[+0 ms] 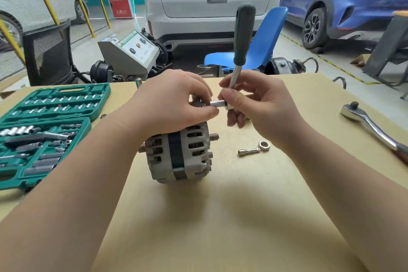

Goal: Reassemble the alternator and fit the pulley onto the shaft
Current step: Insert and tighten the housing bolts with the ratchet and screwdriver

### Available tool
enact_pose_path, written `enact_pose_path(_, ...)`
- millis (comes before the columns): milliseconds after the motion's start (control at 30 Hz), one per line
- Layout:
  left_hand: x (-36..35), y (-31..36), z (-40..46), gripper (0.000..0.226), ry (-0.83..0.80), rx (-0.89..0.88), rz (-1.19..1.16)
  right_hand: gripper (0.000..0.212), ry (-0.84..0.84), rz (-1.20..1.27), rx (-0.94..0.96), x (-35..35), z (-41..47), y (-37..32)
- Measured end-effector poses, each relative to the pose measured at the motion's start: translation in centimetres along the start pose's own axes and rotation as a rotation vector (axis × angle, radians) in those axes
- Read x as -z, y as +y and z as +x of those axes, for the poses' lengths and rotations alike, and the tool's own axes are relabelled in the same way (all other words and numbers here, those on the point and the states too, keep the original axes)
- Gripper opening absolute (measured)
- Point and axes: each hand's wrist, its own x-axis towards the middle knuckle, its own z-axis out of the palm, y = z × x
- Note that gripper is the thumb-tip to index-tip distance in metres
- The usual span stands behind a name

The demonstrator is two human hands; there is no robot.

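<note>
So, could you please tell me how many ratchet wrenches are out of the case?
2: a small ratchet held upright by the right hand at the alternator, and a large ratchet on the table's right. Others may be hidden.

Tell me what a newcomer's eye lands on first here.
The grey alternator at the centre of the table, with the left hand resting on top. Just right of it, the right hand pinches a small ratchet whose green handle sticks up. An open green socket set lies at far left.
</note>
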Motion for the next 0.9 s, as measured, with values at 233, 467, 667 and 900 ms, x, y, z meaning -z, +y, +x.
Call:
enact_pose_path(233,-0.2,0.3,-0.3,0.027,0.064,0.025,-0.009,0.015,0.038,0.033,0.056,-1.8,-0.6,1.0)
enact_pose_path(467,-0.3,-0.1,-0.3,0.019,0.071,0.016,-0.002,0.023,0.043,0.002,0.155,-1.9,-1.1,1.2)
enact_pose_path(667,-0.1,0.1,-0.2,0.025,0.033,0.011,0.018,0.01,0.097,0.082,0.028,-1.6,-1.1,1.4)
enact_pose_path(900,-0.2,0.4,-0.4,0.03,0.049,0.008,0.02,0.009,0.141,0.229,-0.158,-2.1,-0.8,1.6)
